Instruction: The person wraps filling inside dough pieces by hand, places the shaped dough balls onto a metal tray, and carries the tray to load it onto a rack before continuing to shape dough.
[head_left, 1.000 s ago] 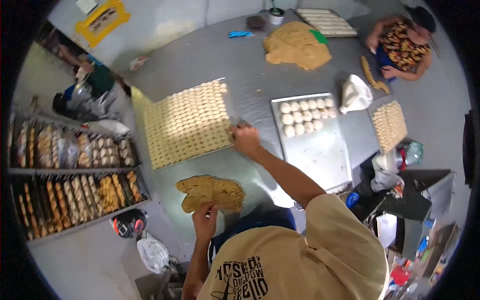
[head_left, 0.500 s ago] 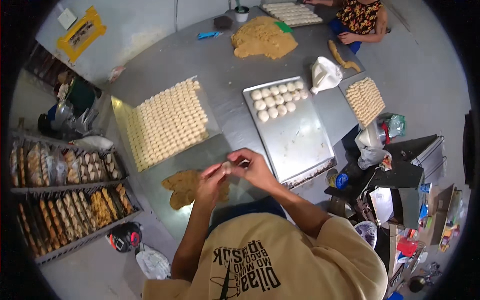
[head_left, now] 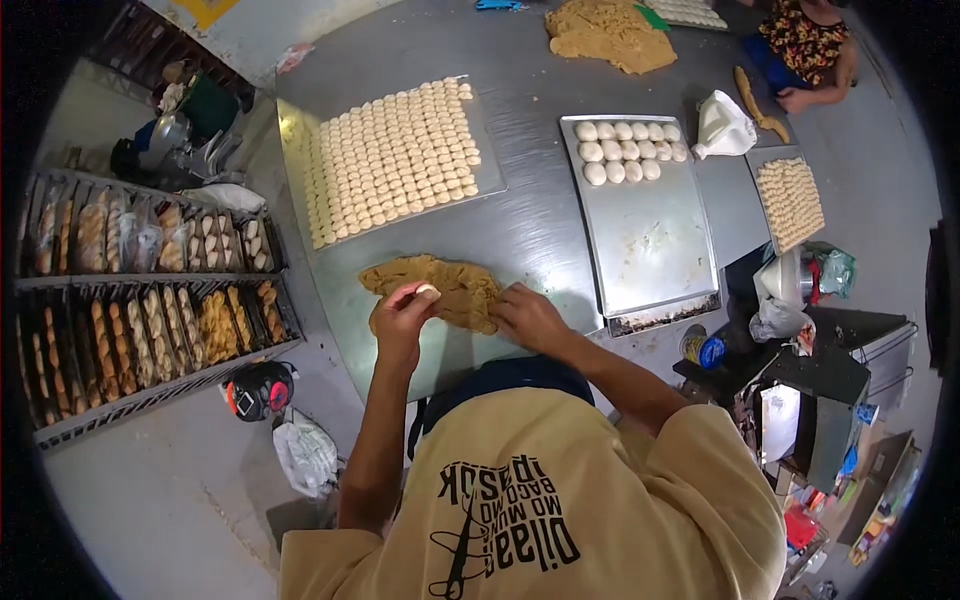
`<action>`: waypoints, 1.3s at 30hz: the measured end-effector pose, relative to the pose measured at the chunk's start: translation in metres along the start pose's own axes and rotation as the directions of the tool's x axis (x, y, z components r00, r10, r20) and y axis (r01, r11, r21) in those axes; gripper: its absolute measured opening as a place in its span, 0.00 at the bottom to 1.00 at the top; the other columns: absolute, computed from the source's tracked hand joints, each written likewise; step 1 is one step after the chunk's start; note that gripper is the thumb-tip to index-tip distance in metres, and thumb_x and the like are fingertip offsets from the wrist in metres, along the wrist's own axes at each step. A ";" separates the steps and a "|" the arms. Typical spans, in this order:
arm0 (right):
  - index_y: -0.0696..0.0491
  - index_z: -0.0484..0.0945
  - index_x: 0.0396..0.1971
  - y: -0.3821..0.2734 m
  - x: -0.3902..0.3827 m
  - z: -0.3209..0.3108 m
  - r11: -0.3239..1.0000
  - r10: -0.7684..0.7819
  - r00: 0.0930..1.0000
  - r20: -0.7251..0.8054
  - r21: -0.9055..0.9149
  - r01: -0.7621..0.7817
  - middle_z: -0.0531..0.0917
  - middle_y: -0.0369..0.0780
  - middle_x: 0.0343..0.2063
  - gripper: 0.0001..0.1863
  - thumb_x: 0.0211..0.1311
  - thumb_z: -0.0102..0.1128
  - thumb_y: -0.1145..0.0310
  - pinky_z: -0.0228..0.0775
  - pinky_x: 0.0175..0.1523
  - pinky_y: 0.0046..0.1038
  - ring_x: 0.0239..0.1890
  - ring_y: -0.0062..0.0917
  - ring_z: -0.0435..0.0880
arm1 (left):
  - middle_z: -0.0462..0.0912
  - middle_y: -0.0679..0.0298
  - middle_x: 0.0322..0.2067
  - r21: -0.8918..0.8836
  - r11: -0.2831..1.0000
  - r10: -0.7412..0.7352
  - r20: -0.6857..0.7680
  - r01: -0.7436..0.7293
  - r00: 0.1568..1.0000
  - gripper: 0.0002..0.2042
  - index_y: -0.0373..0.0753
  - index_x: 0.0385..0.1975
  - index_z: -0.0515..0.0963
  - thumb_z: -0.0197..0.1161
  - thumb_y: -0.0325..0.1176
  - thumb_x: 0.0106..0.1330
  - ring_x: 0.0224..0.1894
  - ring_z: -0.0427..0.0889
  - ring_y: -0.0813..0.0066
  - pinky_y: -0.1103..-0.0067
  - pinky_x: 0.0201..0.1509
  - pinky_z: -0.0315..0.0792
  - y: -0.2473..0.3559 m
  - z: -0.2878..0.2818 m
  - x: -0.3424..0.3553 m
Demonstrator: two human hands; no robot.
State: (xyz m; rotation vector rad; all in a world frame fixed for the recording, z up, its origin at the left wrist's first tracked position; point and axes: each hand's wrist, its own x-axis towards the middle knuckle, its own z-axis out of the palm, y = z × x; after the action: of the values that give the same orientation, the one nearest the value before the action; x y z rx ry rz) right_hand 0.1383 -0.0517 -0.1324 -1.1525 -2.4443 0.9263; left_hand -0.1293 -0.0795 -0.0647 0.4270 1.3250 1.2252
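Read the clock from the middle of the head view, with 12 at its top edge. The brown dough (head_left: 440, 273) lies on the metal counter (head_left: 545, 235) near the centre, toward 10 o'clock, a flat, uneven slab right in front of the person. The left hand (head_left: 405, 314), just off the centre at 9 o'clock, holds a small pale piece (head_left: 428, 291) pinched between thumb and fingers, over the slab. The right hand (head_left: 530, 317), a little off the centre at 4 o'clock, has its fingers bent and close together at the slab's 3 o'clock edge; they seem to touch it, but the fingertips are partly hidden, so I cannot tell whether they grip any of it.

At 11 o'clock a sheet (head_left: 490, 178) carries close rows of small pale pieces. Toward 2 o'clock stands a metal tray (head_left: 652, 245), with round white dough balls (head_left: 622, 150) in three rows at its far end and bare metal nearer the person. Just beyond its far corner sits a white bag (head_left: 726, 125), then a long brown dough roll (head_left: 755, 105). A smaller tray of short pieces (head_left: 790, 202) rests between 2 and 3 o'clock. At 1 o'clock is a large brown dough mass (head_left: 605, 35). A co-worker (head_left: 803, 48) in a patterned top is near 2 o'clock, and a rack of baked goods (head_left: 150, 278) fills the 9 o'clock side.
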 end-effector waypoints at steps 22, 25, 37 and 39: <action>0.54 0.88 0.39 -0.030 0.010 -0.035 0.841 0.364 0.931 0.023 0.421 -0.339 0.88 0.39 0.46 0.08 0.67 0.70 0.66 0.84 0.50 0.43 0.43 0.38 0.90 | 0.88 0.63 0.41 0.068 0.993 -0.099 -0.034 0.101 0.995 0.10 0.36 0.48 0.85 0.72 0.35 0.75 0.44 0.88 0.72 0.74 0.48 0.84 -0.031 -0.049 -0.018; 0.54 0.81 0.46 -0.015 0.024 -0.063 -0.375 0.441 0.840 0.316 0.915 -0.148 0.85 0.37 0.39 0.11 0.73 0.68 0.63 0.88 0.51 0.41 0.43 0.33 0.89 | 0.88 0.63 0.40 0.058 0.990 -0.127 -0.042 0.129 0.991 0.11 0.35 0.48 0.85 0.72 0.35 0.75 0.42 0.88 0.72 0.74 0.47 0.83 -0.036 -0.043 -0.019; 0.59 0.82 0.39 0.015 0.056 -0.112 0.125 0.490 0.864 0.117 0.971 -0.203 0.85 0.38 0.28 0.11 0.66 0.79 0.75 0.86 0.31 0.27 0.26 0.25 0.89 | 0.89 0.62 0.43 0.298 0.953 0.054 0.014 -0.056 0.998 0.11 0.34 0.50 0.87 0.72 0.33 0.74 0.45 0.88 0.73 0.72 0.52 0.85 -0.013 0.051 -0.006; 0.58 0.83 0.38 0.032 0.047 -0.110 0.160 0.538 0.828 0.161 0.944 -0.288 0.84 0.38 0.27 0.10 0.69 0.78 0.72 0.79 0.26 0.25 0.23 0.23 0.86 | 0.89 0.62 0.43 0.248 0.966 0.063 0.067 -0.078 0.996 0.11 0.34 0.50 0.87 0.72 0.33 0.75 0.45 0.88 0.73 0.72 0.53 0.85 -0.009 0.062 -0.008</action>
State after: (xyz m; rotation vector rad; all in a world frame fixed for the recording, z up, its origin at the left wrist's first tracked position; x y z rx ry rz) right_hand 0.1814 0.0473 -0.0714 -1.2566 -0.8463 1.9120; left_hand -0.0692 -0.0660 -0.0513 0.6899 1.4298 1.0978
